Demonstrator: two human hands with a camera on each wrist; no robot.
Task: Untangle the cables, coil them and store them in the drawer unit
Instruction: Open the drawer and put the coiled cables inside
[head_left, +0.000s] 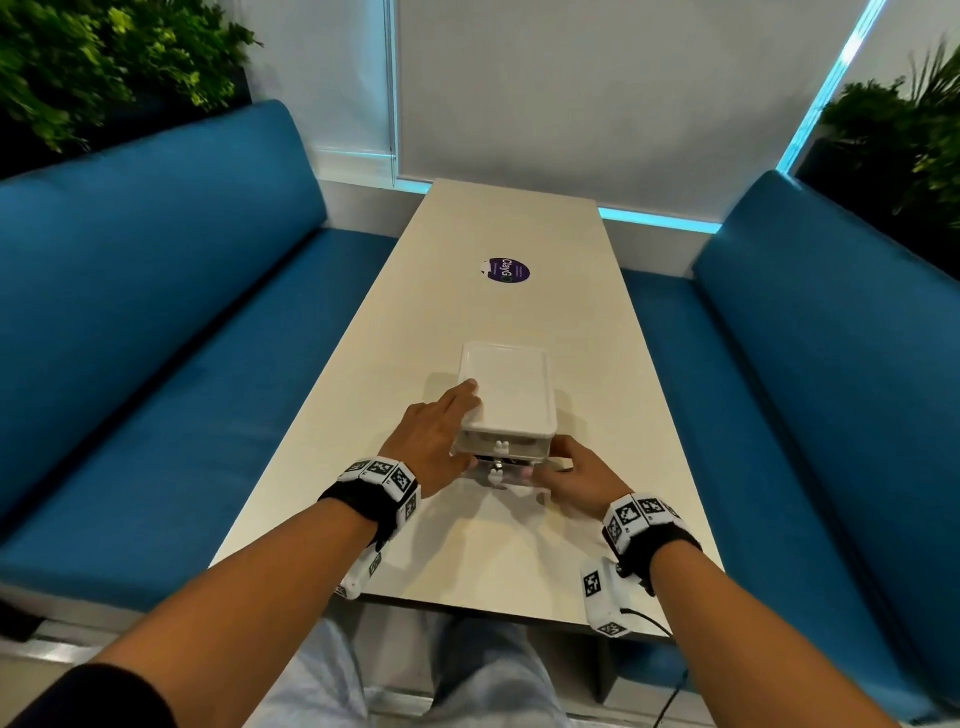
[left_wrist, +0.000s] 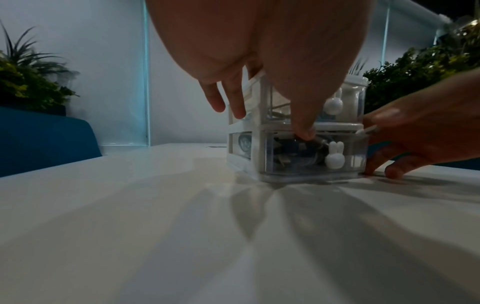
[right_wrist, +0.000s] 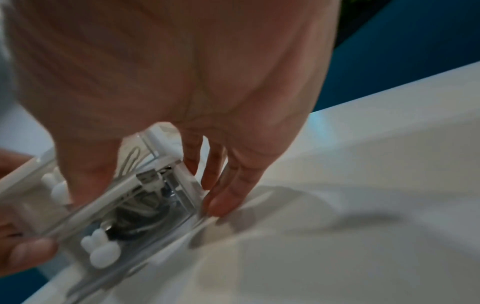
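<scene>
Both hands (head_left: 569, 470) hold the drawer unit (head_left: 506, 395) near the table (head_left: 519, 561) edge.

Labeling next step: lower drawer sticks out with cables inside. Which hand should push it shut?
Probably right. The right hand already sits at the lower drawer front corner, fingers along its side. The left hand rests on the drawer unit top, bracing it.

Bright wide-angle head view; dim, perhaps motion-blurred wrist views, fanned shadows.

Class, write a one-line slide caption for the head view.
Both hands, left hand and right hand, steady the drawer unit on the table.
</scene>
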